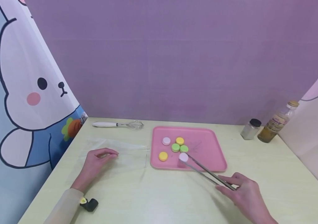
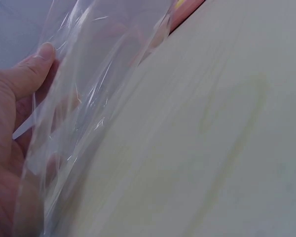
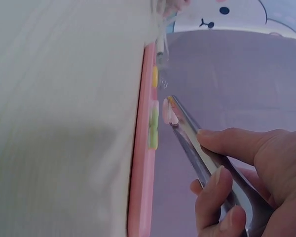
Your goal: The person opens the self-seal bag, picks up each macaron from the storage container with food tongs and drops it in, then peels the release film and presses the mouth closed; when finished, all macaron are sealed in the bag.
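Observation:
My right hand (image 1: 245, 194) grips metal tongs (image 1: 207, 171), whose tips pinch a pale lilac macaron (image 1: 183, 157) over the front of a pink tray (image 1: 203, 155). In the right wrist view that macaron (image 3: 168, 111) hangs above the tray's level. On the tray lie another lilac macaron (image 1: 166, 141), two green macarons (image 1: 175, 147) and two yellow macarons (image 1: 163, 156). To the tray's left, my left hand (image 1: 98, 161) pinches the edge of a clear plastic bag (image 1: 131, 157). The film (image 2: 84, 98) partly covers its fingers in the left wrist view.
A whisk with a white handle (image 1: 105, 124) lies at the back left. A black-lidded jar (image 1: 250, 129) and a corked bottle (image 1: 276, 124) stand at the back right. A purple backdrop (image 1: 175, 62) rises behind the table (image 1: 159, 199).

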A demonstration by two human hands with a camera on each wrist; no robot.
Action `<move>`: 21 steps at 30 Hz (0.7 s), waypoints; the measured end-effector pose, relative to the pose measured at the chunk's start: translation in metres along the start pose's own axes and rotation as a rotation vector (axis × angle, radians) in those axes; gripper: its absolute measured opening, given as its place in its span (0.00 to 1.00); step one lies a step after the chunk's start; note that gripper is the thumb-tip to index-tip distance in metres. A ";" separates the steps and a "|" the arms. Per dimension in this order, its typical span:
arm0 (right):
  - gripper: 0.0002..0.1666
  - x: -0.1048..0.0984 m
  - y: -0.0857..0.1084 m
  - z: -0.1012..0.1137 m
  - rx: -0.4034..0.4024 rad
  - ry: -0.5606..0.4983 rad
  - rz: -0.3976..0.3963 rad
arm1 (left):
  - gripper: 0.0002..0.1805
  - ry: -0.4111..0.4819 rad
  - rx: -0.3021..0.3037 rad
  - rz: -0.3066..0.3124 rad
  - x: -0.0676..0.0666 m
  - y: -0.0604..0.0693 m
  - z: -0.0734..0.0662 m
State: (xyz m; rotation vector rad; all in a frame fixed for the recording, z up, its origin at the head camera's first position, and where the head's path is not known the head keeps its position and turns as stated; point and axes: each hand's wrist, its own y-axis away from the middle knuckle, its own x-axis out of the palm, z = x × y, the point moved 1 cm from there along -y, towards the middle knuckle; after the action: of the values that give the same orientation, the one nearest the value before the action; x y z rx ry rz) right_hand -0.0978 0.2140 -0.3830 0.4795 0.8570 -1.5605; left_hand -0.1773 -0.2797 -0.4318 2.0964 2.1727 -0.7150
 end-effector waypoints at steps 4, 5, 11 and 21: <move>0.20 0.006 -0.002 0.012 -0.038 -0.014 0.026 | 0.06 0.000 0.002 -0.006 -0.001 -0.001 0.012; 0.20 0.008 -0.003 0.015 -0.051 -0.019 0.032 | 0.06 0.002 0.004 -0.007 -0.002 -0.001 0.012; 0.20 0.021 -0.008 0.032 -0.122 -0.016 0.057 | 0.07 0.036 0.019 -0.003 -0.003 -0.001 0.013; 0.20 0.051 -0.024 0.057 -0.174 -0.061 0.138 | 0.08 0.062 0.027 0.014 -0.002 -0.002 0.013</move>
State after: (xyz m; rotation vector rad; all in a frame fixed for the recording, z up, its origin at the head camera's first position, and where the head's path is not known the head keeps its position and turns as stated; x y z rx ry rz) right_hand -0.1210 0.1376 -0.3776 0.3565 0.8854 -1.3543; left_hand -0.1828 -0.2856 -0.4420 2.1730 2.1897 -0.6903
